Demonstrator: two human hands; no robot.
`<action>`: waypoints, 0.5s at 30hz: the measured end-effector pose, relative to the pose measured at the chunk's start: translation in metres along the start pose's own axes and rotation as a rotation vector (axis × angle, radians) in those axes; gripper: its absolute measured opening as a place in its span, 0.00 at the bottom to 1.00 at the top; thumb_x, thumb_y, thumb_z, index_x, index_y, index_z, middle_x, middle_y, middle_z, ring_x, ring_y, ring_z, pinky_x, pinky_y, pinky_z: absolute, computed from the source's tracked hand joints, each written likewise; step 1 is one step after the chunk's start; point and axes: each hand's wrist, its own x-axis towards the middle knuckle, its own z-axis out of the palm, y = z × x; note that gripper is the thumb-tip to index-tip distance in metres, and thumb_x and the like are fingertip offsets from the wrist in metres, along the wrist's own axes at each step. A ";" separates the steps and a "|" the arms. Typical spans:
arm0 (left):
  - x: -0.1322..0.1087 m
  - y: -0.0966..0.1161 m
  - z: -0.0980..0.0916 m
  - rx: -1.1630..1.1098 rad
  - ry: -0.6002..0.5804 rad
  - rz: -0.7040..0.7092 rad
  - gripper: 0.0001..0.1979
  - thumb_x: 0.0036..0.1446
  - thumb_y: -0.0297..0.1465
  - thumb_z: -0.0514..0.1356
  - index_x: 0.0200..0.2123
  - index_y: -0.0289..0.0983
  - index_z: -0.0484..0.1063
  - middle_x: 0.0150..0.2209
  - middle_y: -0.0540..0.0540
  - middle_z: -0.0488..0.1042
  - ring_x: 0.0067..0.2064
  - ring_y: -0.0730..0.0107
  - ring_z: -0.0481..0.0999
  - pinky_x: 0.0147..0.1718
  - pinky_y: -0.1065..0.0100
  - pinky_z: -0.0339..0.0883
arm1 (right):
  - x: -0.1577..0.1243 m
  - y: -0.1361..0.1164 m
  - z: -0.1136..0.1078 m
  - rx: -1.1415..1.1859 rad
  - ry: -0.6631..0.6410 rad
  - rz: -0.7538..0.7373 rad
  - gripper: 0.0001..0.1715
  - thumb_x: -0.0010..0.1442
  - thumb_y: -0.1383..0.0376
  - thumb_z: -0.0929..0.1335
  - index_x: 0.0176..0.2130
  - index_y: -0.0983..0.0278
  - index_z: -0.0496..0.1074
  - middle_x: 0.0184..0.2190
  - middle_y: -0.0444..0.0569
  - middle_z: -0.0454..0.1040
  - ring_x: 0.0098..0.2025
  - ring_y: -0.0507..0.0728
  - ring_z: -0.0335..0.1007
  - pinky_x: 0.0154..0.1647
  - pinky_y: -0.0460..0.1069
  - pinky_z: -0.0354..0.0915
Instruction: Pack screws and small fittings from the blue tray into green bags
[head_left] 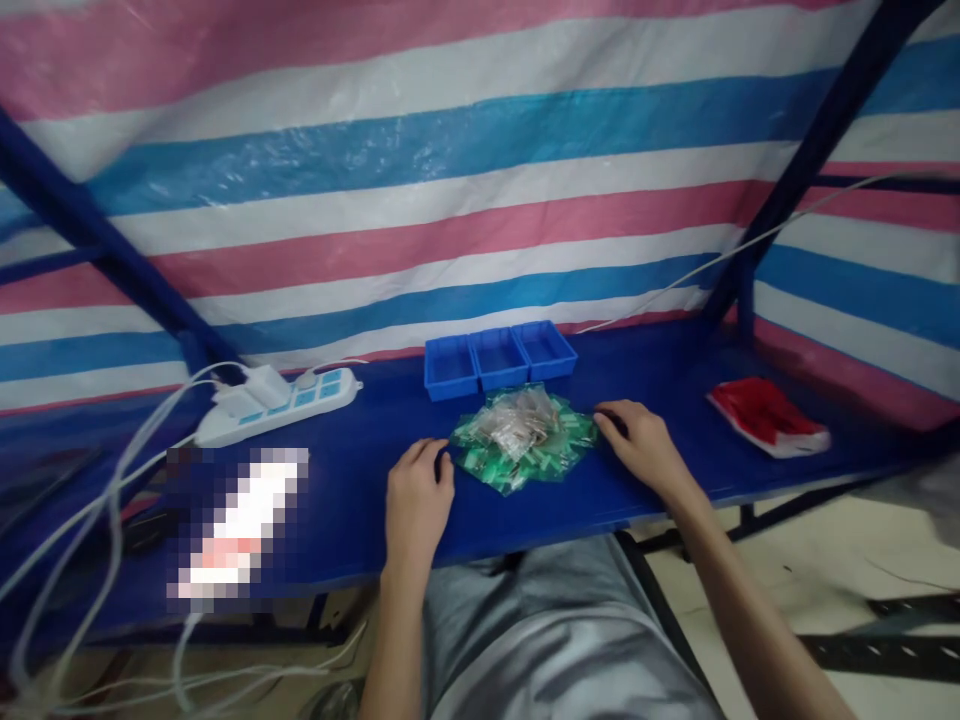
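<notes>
A heap of small clear plastic packets with green contents (510,468) lies on the blue table in front of me. On top of it sit paler, silvery-brown clear packets (521,420). To the left of the heap, my left hand (420,485) rests on the table, thumb apart from its loosely bent fingers, holding nothing I can see. At the opposite side, my right hand (636,435) lies with bent fingers and a gap to the thumb, its tips at the heap's edge. Behind the heap stand three joined blue trays (499,358).
A white power strip (289,405) with plugs and cables lies at the back left. Nearer is a pixelated bright object (244,525). A red and white cloth-like item or packet (769,415) lies on the right. Striped sheeting (450,230) hangs behind the blue table (337,510).
</notes>
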 end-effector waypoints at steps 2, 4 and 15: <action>0.002 -0.002 0.001 0.025 0.016 -0.007 0.14 0.64 0.31 0.52 0.46 0.39 0.76 0.47 0.42 0.78 0.49 0.52 0.77 0.52 0.54 0.69 | 0.000 -0.001 0.000 -0.011 -0.002 -0.005 0.21 0.68 0.55 0.61 0.49 0.64 0.75 0.45 0.56 0.78 0.49 0.64 0.73 0.53 0.58 0.66; 0.003 -0.004 0.003 0.022 0.021 -0.015 0.14 0.65 0.32 0.52 0.47 0.39 0.76 0.47 0.42 0.78 0.48 0.52 0.77 0.50 0.54 0.69 | 0.001 -0.002 0.001 -0.040 -0.033 -0.013 0.21 0.68 0.55 0.61 0.50 0.63 0.75 0.46 0.56 0.78 0.49 0.64 0.72 0.53 0.58 0.66; -0.007 0.007 -0.002 0.096 -0.052 0.026 0.15 0.66 0.32 0.53 0.53 0.38 0.73 0.52 0.40 0.75 0.53 0.51 0.74 0.53 0.54 0.66 | 0.000 -0.003 0.002 -0.095 -0.123 -0.066 0.28 0.63 0.46 0.67 0.52 0.60 0.77 0.51 0.57 0.75 0.52 0.67 0.69 0.56 0.61 0.64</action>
